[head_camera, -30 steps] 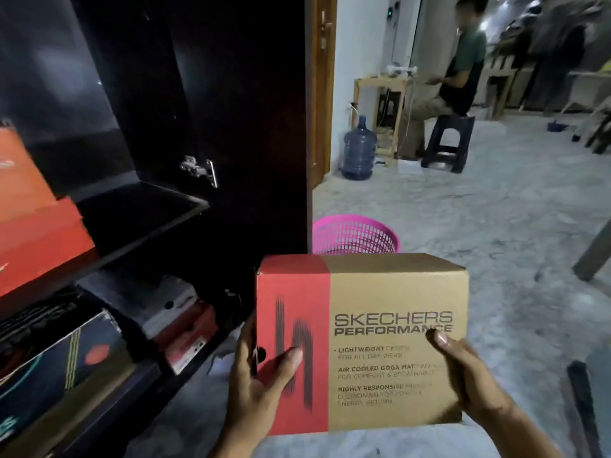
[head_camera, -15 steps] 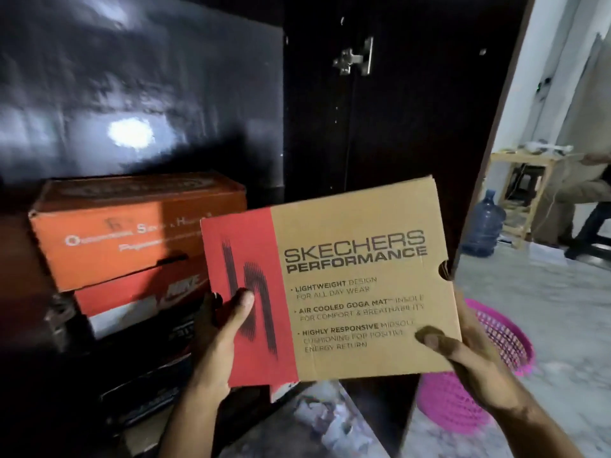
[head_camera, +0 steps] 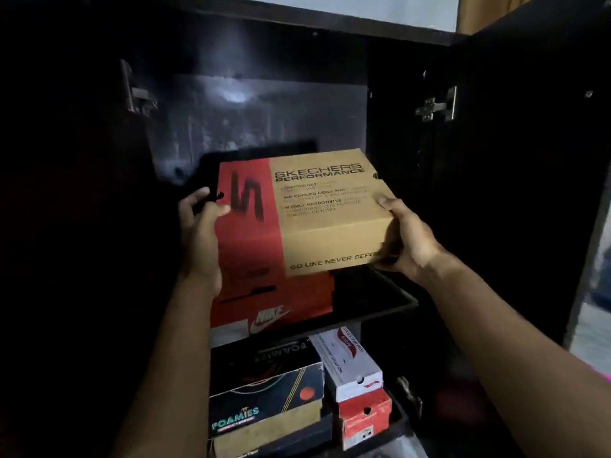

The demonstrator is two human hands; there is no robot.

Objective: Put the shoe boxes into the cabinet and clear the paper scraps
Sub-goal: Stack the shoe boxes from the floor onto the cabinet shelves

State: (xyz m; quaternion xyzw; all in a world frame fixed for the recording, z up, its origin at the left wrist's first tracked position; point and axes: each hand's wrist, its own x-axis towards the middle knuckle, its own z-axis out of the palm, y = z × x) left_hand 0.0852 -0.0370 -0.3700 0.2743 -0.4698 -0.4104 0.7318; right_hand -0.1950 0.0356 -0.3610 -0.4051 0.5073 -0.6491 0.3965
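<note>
I hold a tan and red Skechers shoe box with both hands in front of the open dark cabinet. My left hand grips its red left end, thumb on top. My right hand grips its tan right end. The box is tilted, lid facing me, just above an orange Nike box that stands on the upper shelf. Whether the two boxes touch is hidden.
The lower shelf holds a Foamies box, a white box and a small red box. Both cabinet doors stand open, the right door beside my right arm. A sliver of pink basket shows at far right.
I have turned to face the cabinet and lifted the Skechers box up and forward, from beside the stacked boxes to above the Nike box on the upper shelf.
</note>
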